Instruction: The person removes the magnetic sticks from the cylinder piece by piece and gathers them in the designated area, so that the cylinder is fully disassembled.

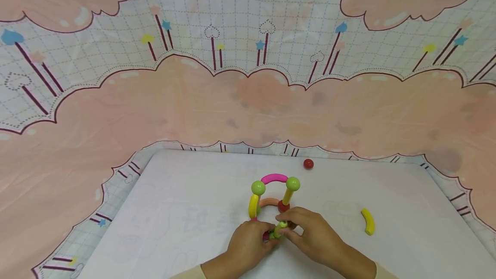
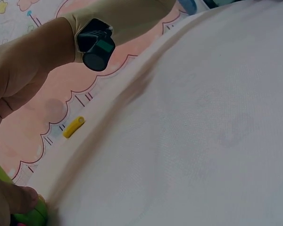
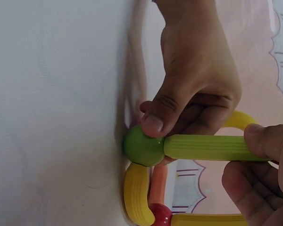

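Note:
My left hand (image 1: 249, 242) grips a green ball (image 3: 142, 148) at the near corner of a frame of rods and balls, its thumb on top. A light green ribbed rod (image 3: 207, 147) stands up from that ball, one end touching it. Thumb and fingers of my right hand (image 1: 315, 234) pinch the rod's free end. Behind the hands, a magenta curved rod (image 1: 274, 178) bridges two green balls (image 1: 292, 184). Under these are a yellow straight rod (image 1: 288, 196), a yellow curved rod (image 1: 253, 206), a red ball (image 1: 283, 206) and an orange curved rod (image 1: 269, 202). My hands partly hide the frame's near side.
A loose yellow curved rod (image 1: 368, 221) lies on the white table (image 1: 174, 210) to the right of my right hand. Near the table's back edge sits a loose red ball (image 1: 308, 164). A patterned cloth (image 1: 217, 106) hangs behind the table.

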The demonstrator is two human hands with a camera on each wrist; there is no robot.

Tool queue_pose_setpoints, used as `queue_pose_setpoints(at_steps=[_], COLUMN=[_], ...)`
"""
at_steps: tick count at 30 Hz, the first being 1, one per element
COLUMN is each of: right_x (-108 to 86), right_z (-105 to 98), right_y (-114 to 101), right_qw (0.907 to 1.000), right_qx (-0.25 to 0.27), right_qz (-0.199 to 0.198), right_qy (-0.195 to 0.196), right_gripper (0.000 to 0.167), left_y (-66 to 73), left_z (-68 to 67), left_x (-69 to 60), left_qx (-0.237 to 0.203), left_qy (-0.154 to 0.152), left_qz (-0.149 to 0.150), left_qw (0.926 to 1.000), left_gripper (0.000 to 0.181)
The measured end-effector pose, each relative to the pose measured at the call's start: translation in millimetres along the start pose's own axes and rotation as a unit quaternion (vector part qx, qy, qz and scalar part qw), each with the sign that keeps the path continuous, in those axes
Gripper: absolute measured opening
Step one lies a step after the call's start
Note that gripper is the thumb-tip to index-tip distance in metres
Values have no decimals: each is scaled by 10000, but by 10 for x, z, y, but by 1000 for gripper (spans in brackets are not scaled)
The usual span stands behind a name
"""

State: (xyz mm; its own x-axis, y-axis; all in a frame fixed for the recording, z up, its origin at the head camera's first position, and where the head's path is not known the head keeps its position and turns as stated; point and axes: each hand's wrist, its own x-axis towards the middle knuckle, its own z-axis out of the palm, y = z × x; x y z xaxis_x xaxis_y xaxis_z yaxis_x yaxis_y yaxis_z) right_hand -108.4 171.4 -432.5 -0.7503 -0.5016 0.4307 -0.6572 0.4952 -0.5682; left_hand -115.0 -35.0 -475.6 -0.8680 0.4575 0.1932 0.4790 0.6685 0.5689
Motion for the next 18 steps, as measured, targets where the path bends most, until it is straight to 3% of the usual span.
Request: queue_pose_setpoints(at_steps=[4, 11, 18], right_x=[-17, -85, -151], right_z=[-26, -96, -122], right_y=[13, 39, 81], right_qw=[9999, 9972, 9937], right_qx=[126, 172, 382], right_qz=[93, 722, 1050], right_qy=[55, -44, 32], right_gripper=[38, 34, 31], left_y=[-3, -4, -10], left_z=[-3, 3, 5], left_x=[3, 9, 9], left_qx=[-17, 22, 72], left_qy=[-59, -86, -46], left_qz=[-70, -101, -77], left_qw=[10000, 9999, 9999], left_gripper=[24, 26, 28])
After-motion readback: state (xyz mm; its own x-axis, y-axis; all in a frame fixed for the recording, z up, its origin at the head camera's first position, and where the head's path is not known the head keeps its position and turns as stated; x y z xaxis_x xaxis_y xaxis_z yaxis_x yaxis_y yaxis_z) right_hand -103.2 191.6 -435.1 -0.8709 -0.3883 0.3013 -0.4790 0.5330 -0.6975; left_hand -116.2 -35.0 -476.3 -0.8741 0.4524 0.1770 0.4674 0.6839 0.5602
